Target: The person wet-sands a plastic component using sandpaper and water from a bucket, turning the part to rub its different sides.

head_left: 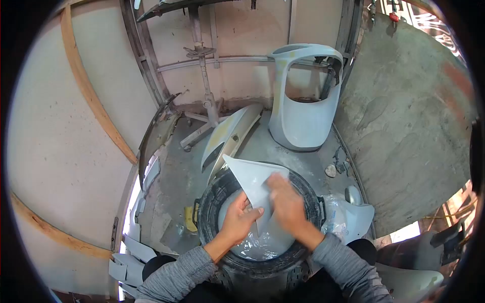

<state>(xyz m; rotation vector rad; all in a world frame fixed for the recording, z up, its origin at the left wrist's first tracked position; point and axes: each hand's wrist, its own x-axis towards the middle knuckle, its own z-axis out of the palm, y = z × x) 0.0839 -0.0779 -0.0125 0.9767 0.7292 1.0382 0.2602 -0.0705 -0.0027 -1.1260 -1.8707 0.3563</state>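
- And here's the left hand [237, 219], clamped on the lower left edge of a pale panel [247, 177], thumb on the front, fingers tucked partly out of sight behind
- The right hand [287, 204] is a blur at the panel's right side; whether it grips anything, I cannot tell
- The panel itself: smooth, thin, roughly triangular, one sharp corner up left; it's up over the tub, its lower tip hard to make out against the water
- Below, a round black tub [204, 217], rim scuffed and smeared with grey; cloudy, glinting water [262, 248] inside, part hidden by hands and panel
- Beyond, a curved shell [227, 132] patched yellow, its near end behind the tub; then a big rounded frame [303, 123] with a wide opening
- At right, crinkled clear plastic [334, 217], contents unclear
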